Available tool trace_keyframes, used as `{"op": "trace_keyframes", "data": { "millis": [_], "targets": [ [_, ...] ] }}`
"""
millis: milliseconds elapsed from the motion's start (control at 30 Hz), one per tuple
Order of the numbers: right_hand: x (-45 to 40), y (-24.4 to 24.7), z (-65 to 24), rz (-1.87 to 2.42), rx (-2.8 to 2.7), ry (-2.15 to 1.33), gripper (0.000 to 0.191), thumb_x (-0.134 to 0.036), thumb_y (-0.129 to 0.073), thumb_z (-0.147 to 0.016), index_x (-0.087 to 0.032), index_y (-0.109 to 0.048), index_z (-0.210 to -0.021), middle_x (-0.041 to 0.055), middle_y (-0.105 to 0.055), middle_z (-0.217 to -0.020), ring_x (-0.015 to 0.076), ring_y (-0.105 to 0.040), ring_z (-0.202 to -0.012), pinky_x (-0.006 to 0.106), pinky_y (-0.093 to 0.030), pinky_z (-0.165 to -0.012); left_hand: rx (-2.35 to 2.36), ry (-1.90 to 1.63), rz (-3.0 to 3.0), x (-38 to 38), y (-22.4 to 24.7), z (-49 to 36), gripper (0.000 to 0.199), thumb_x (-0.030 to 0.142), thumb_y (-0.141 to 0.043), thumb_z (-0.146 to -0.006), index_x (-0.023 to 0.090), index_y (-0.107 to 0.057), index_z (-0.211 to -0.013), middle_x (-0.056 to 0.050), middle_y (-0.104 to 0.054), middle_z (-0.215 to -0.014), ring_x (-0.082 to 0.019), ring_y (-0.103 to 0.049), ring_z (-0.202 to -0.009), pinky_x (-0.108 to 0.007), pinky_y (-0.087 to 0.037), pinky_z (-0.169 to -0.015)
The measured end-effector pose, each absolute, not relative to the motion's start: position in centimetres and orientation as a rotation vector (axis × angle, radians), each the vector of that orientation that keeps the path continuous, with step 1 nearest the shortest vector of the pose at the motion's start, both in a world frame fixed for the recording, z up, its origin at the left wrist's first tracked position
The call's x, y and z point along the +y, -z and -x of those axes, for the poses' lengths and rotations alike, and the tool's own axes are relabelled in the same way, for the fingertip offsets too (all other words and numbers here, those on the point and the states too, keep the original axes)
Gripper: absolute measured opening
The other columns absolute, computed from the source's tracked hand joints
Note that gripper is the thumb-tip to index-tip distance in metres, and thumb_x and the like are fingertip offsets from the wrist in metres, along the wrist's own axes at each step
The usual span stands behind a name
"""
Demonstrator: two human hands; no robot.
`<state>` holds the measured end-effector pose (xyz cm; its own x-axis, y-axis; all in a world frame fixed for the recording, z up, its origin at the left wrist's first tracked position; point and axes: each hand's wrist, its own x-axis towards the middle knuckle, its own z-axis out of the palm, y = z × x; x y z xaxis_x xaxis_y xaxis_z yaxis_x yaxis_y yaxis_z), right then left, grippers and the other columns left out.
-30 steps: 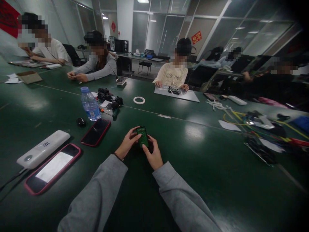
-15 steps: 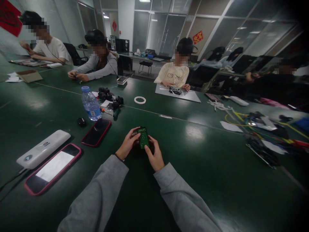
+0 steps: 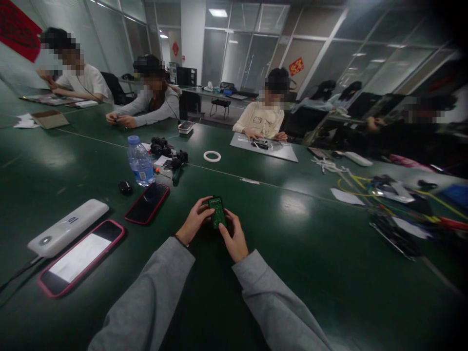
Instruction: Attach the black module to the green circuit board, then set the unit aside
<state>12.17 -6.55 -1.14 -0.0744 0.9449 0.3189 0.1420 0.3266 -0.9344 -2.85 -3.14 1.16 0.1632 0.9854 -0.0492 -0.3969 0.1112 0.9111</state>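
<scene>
A small green circuit board (image 3: 218, 214) with a dark edge is held between my two hands, its long side pointing away from me. My left hand (image 3: 195, 220) grips its left edge, the thumb lying across the board's face. On the other side, my right hand (image 3: 235, 235) holds the lower right edge, thumb on the near corner. The fingers behind the board are mostly hidden. Both forearms wear grey sleeves. Left of my hands lies a dark phone with a red rim (image 3: 147, 203) on the green table (image 3: 292, 273).
At left are a white power bank (image 3: 69, 229) with a cable, a lit phone in a pink case (image 3: 82, 258) and a water bottle (image 3: 141, 163). A white tape ring (image 3: 212, 156) lies ahead. Cables (image 3: 395, 195) clutter the right. Several people sit around the table.
The view has tilted slightly, so the table and people sit a little lower in the picture. My left thumb has shifted slightly on the circuit board; both hands keep their hold.
</scene>
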Motion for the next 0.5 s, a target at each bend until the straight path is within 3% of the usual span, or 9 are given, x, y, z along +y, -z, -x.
{"op": "trace_keyframes", "data": {
  "millis": [300,500],
  "targets": [
    [-6.7,0.9,-12.1,1.082,-1.530,-0.828,0.050,-0.037,-0.056,-0.085,-0.019,-0.040,-0.129,0.0094,-0.049,-0.118,0.0222,-0.049,-0.108,0.040,-0.042,-0.095,0.831,-1.231,-0.903,-3.2,-1.3,2.9,0.049,0.031,-0.068,-0.070,0.025,-0.052,-0.116,-0.008,-0.059,-0.111,-0.018,-0.059,-0.093,-0.028,-0.048,-0.074],
    [-6.9,0.0,-12.1,1.165,-1.537,-0.378,0.041,-0.031,-0.052,-0.086,-0.016,-0.045,-0.123,0.0111,-0.048,-0.115,0.0232,-0.046,-0.108,0.041,-0.039,-0.095,0.671,-1.215,-0.700,-3.2,-0.6,1.7,0.050,0.024,-0.066,-0.073,0.026,-0.049,-0.120,-0.006,-0.058,-0.112,-0.015,-0.059,-0.095,-0.030,-0.046,-0.084]
  ]
}}
